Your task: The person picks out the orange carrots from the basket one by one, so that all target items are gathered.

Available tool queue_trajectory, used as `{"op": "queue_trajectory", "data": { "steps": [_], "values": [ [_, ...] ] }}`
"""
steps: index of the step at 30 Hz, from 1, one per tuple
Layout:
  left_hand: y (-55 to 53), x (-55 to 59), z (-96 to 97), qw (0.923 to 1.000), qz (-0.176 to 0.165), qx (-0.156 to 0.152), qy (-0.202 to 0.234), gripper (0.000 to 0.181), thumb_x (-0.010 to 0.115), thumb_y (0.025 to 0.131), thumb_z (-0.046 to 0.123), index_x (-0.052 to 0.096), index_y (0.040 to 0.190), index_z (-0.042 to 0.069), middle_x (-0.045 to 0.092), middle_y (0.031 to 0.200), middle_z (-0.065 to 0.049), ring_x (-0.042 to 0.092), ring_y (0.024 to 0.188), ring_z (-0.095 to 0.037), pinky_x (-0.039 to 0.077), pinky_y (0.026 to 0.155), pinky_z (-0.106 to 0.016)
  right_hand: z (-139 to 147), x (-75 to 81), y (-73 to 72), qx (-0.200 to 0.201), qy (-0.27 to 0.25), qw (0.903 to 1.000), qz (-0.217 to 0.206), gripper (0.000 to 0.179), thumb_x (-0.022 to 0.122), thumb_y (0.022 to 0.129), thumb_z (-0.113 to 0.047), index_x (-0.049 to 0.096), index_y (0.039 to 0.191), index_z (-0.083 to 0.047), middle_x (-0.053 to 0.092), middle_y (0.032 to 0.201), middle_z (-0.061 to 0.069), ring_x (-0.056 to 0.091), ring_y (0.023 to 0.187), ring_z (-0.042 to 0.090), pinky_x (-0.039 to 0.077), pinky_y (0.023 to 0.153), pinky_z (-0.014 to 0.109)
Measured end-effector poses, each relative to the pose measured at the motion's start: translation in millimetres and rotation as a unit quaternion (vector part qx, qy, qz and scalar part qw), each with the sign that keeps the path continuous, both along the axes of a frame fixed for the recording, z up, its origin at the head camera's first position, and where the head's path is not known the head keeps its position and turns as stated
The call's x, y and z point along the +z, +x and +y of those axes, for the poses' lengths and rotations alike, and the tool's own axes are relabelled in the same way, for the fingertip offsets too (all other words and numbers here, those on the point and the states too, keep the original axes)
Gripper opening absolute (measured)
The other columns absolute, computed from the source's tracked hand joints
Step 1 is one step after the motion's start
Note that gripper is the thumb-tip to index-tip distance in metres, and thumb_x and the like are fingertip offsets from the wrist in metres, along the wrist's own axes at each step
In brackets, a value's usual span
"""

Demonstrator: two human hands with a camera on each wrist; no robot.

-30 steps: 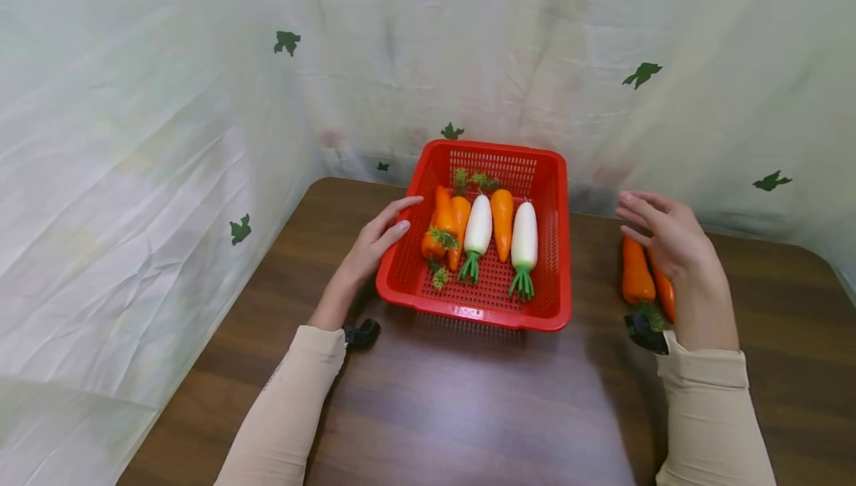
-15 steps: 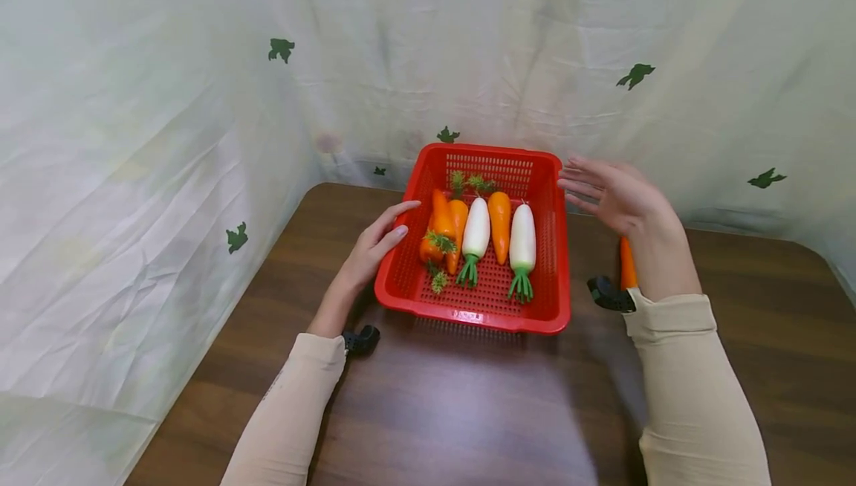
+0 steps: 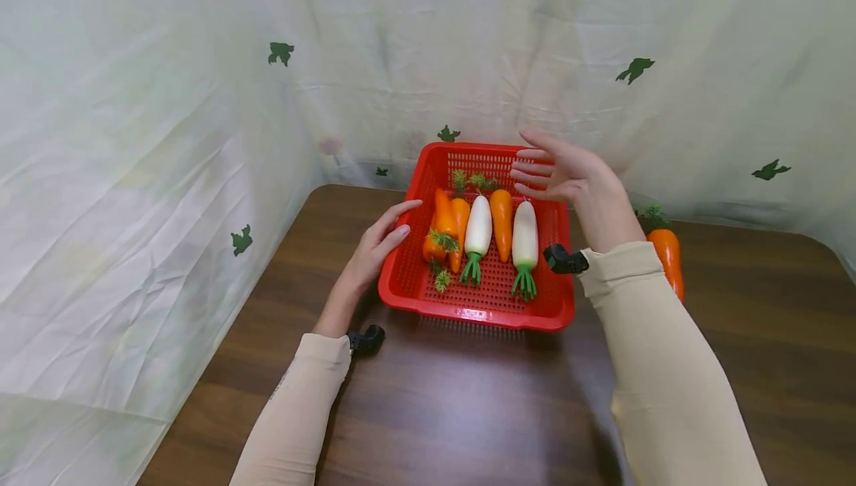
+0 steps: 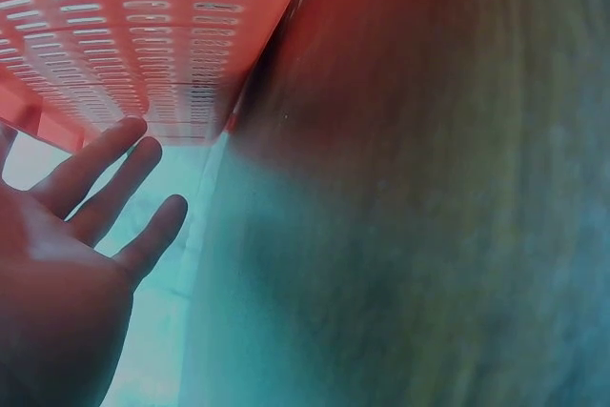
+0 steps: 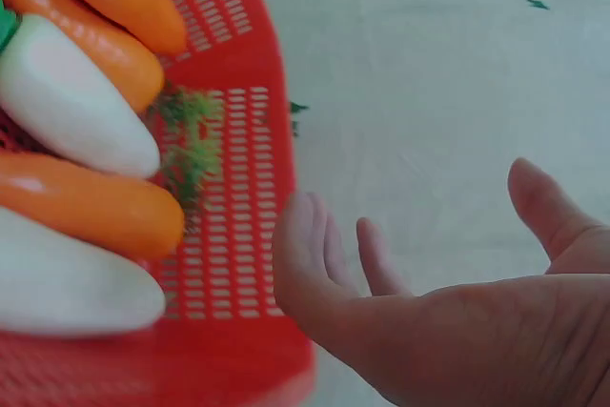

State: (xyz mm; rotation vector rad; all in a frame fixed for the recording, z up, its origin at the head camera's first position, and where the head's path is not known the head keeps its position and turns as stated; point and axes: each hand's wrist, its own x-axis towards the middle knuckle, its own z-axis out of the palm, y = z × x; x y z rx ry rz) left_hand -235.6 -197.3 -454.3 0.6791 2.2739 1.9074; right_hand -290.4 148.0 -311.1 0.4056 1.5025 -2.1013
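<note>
I see the red basket [image 3: 471, 315] towards the table [image 3: 455, 404]'s back edge, probably there to stop the carrots [image 3: 501, 226] and white radishes [image 3: 478, 226] rolling. My left hand [image 3: 371, 248], fingers relaxed, touches its left side, presumably steadying it; my right hand [image 3: 568, 174], fingers loosely extended, holds nothing at its back right corner.

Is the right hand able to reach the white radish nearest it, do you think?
Probably yes: the right hand holds nothing, the red basket has no lid, and nothing covers the white radish.
</note>
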Motion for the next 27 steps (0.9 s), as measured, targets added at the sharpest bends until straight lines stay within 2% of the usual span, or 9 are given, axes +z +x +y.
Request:
{"op": "queue_trajectory", "data": {
  "steps": [6, 13, 17, 21, 27],
  "values": [
    [-0.9, 0.4, -0.3, 1.0000, -0.004, -0.001, 0.006, 0.047, 0.053, 0.110, 0.032, 0.048, 0.157, 0.029, 0.049, 0.157, -0.003, 0.066, 0.125, -0.037, 0.064, 0.090, -0.045, -21.8, -12.1, -8.6, 0.004, 0.005, 0.9994, -0.035, 0.082, 0.070, 0.099, -0.045, 0.033, 0.165, -0.013, 0.032, 0.171, 0.008, 0.038, 0.155, 0.024, 0.035, 0.127, 0.044],
    [-0.6, 1.4, 0.1, 0.9999, -0.011, -0.002, 0.004, 0.047, 0.052, 0.110, 0.030, 0.047, 0.157, 0.027, 0.048, 0.158, -0.005, 0.065, 0.125, -0.038, 0.063, 0.091, -0.045, -43.4, -36.3, -6.5, 0.019, 0.004, 0.9976, -0.066, 0.076, 0.064, 0.104, -0.042, 0.032, 0.165, -0.009, 0.035, 0.168, 0.013, 0.038, 0.154, 0.028, 0.037, 0.125, 0.052],
    [-1.2, 2.5, -0.2, 0.9999, -0.013, -0.002, 0.005, 0.048, 0.052, 0.111, 0.029, 0.046, 0.158, 0.025, 0.047, 0.159, -0.006, 0.065, 0.126, -0.040, 0.063, 0.092, -0.045, -62.7, -39.5, -0.9, 0.065, 0.013, 0.9964, -0.054, 0.074, 0.061, 0.106, -0.039, 0.029, 0.165, -0.005, 0.032, 0.169, 0.017, 0.036, 0.156, 0.032, 0.035, 0.125, 0.056],
    [-1.1, 1.6, -0.3, 0.9999, -0.016, -0.002, 0.000, 0.049, 0.052, 0.111, 0.029, 0.045, 0.159, 0.026, 0.047, 0.160, -0.006, 0.065, 0.125, -0.039, 0.063, 0.092, -0.045, -79.6, -39.7, 1.8, 0.111, 0.043, 0.9921, -0.041, 0.074, 0.063, 0.105, -0.038, 0.031, 0.162, -0.003, 0.035, 0.166, 0.020, 0.039, 0.153, 0.036, 0.036, 0.124, 0.059],
    [-2.1, -0.7, -0.2, 1.0000, -0.003, 0.002, -0.006, 0.046, 0.051, 0.112, 0.027, 0.047, 0.158, 0.025, 0.048, 0.159, -0.006, 0.067, 0.122, -0.037, 0.063, 0.092, -0.042, -90.4, -47.9, -0.6, 0.131, 0.058, 0.9872, -0.069, 0.069, 0.065, 0.105, -0.035, 0.036, 0.159, -0.003, 0.041, 0.162, 0.019, 0.044, 0.149, 0.036, 0.040, 0.121, 0.060]
  ]
}}
